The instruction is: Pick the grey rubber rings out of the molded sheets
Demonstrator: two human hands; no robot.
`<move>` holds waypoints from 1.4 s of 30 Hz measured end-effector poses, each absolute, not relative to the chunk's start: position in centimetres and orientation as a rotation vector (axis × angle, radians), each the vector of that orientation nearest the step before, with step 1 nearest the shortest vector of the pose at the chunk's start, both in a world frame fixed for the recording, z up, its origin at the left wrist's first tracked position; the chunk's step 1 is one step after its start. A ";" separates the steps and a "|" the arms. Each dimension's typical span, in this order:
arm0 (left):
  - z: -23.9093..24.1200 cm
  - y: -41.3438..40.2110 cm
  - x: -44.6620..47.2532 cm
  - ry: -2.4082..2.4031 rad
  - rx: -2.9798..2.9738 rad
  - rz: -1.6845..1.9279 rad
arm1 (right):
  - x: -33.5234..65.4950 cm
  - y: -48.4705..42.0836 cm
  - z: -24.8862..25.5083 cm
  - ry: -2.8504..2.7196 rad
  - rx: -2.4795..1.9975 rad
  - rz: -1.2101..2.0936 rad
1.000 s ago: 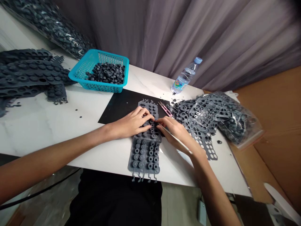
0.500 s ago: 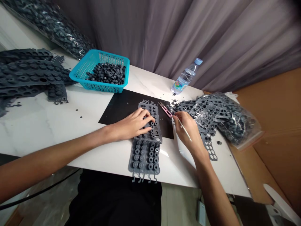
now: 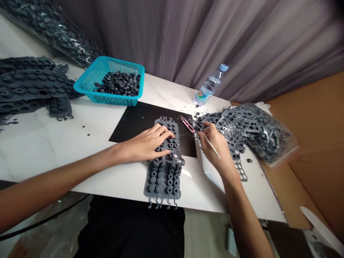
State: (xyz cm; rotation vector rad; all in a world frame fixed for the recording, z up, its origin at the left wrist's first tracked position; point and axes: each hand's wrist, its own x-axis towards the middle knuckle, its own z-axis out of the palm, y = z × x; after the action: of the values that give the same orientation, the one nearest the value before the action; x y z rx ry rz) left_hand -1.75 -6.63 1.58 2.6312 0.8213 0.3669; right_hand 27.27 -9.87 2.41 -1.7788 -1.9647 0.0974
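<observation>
A grey rubber sheet (image 3: 163,175) studded with small round parts lies across a black mat (image 3: 137,120) and the white table's front edge. My left hand (image 3: 146,143) rests on the sheet's upper half, fingers curled down onto the studs. My right hand (image 3: 215,145) is to the right of the sheet, pinched on a thin stick-like tool (image 3: 211,145), its fingertips touching a pile of emptied perforated sheets (image 3: 228,130). Pink snips (image 3: 187,124) lie between the sheet and the pile.
A teal basket (image 3: 88,84) holds several loose round parts at the back left. Stacked grey sheets (image 3: 29,86) lie far left. A water bottle (image 3: 209,86) stands at the back. A clear bag of scrap (image 3: 271,138) sits on the right, beside brown cardboard (image 3: 317,122).
My right hand has drawn away from the sheet's middle, moving right and back to the pile of emptied sheets, still holding the thin tool. My left hand stays on the sheet.
</observation>
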 end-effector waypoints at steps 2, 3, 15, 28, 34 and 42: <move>1.5 -6.5 -1.7 0.825 2.630 0.360 | 26.9 -10.0 2.8 -1.925 -1.724 0.266; 1.5 -6.5 -1.7 0.828 2.627 0.360 | 26.7 -10.0 3.0 -1.912 -1.675 0.359; 0.9 -6.2 -1.7 0.824 2.552 0.359 | 23.7 -11.5 5.3 -2.162 -1.399 0.839; 1.2 -6.2 -1.7 0.826 2.538 0.329 | 23.9 -11.4 4.9 -2.287 -1.437 0.664; 1.2 -6.3 -1.7 0.813 2.533 0.351 | 23.7 -11.3 4.2 -2.441 -1.384 0.455; 1.2 -6.3 -1.6 0.832 2.488 0.411 | 24.1 -10.4 2.1 -2.548 -1.278 0.184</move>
State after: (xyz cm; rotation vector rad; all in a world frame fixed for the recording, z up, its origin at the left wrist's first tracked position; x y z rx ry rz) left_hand -1.64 -6.31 1.18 2.4882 0.8320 0.4112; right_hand 24.12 -10.44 2.09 -1.2783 -2.5485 0.1842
